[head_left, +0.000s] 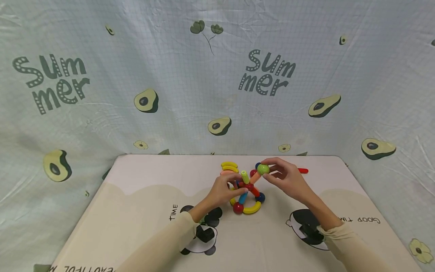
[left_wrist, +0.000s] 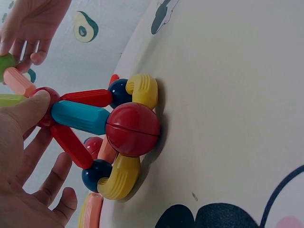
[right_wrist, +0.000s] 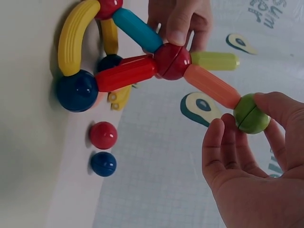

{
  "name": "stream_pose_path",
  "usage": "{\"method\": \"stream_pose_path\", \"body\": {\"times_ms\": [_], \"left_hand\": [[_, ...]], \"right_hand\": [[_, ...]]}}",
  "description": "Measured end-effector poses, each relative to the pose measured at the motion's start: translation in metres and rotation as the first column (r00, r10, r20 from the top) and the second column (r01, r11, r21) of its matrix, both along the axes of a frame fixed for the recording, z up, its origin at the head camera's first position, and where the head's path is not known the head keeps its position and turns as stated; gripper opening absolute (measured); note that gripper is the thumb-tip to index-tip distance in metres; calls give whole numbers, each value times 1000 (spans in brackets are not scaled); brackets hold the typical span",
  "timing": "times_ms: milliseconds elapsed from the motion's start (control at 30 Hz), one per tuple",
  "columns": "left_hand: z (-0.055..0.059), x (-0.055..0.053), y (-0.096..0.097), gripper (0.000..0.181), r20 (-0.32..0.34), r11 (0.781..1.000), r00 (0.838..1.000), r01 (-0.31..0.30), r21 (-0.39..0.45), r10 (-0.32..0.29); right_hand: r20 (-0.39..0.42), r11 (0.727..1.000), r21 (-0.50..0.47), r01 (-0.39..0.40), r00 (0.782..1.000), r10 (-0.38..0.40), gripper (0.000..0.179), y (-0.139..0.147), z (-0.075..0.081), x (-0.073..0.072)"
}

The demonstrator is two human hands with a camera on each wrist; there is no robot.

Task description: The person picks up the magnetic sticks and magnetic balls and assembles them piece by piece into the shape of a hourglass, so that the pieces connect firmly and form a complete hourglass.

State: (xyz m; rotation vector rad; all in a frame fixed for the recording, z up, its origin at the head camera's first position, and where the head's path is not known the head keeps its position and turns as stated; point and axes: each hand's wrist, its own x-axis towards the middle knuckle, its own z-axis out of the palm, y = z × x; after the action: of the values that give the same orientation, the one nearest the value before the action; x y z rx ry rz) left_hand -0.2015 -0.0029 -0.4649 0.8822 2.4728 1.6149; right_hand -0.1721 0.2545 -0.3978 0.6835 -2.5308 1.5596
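Note:
A toy frame of rods and balls stands on the table, its ring of curved yellow rods (right_wrist: 71, 40), blue balls (right_wrist: 77, 91) and a red ball (left_wrist: 133, 129) at the base. Red rods (right_wrist: 126, 73) and a blue rod (left_wrist: 80, 117) slant up to a top red ball (right_wrist: 172, 61). My left hand (head_left: 224, 190) grips that top ball between thumb and fingers. From it stick out a lime rod (right_wrist: 215, 61) and a salmon rod (right_wrist: 212, 86). My right hand (head_left: 289, 177) pinches a green ball (right_wrist: 251, 114) at the salmon rod's outer end.
Behind the frame lie a loose red ball (right_wrist: 103, 135) and a loose blue ball (right_wrist: 103, 164). Curved yellow pieces (head_left: 229, 166) are at the back, left of centre. A red rod (head_left: 303, 170) lies beyond my right hand. A printed cloth (head_left: 183, 75) hangs behind the table (head_left: 142, 226).

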Motion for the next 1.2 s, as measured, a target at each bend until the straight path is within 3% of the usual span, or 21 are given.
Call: {"method": "stream_pose_path", "body": {"times_ms": [433,800,1033,1200], "left_hand": [[-1,-1,0,33,-11,1000,1000,6,16,-6],[0,-1,1,33,-20,1000,1000,1,4,-1],[1,-2,2,33,-15,1000,1000,-4,-4,4],[1,-3,3,33,-14,1000,1000,-4,0,4]], "right_hand": [[7,999,-48,-8,1000,9,43,-1,-7,-1],[28,995,-99,-24,999,27,52,-7,-28,-3],[115,999,-37,40,993,-35,36,-15,-40,-3],[121,999,1,39,992,-39,27,-19,-47,-5]]}}
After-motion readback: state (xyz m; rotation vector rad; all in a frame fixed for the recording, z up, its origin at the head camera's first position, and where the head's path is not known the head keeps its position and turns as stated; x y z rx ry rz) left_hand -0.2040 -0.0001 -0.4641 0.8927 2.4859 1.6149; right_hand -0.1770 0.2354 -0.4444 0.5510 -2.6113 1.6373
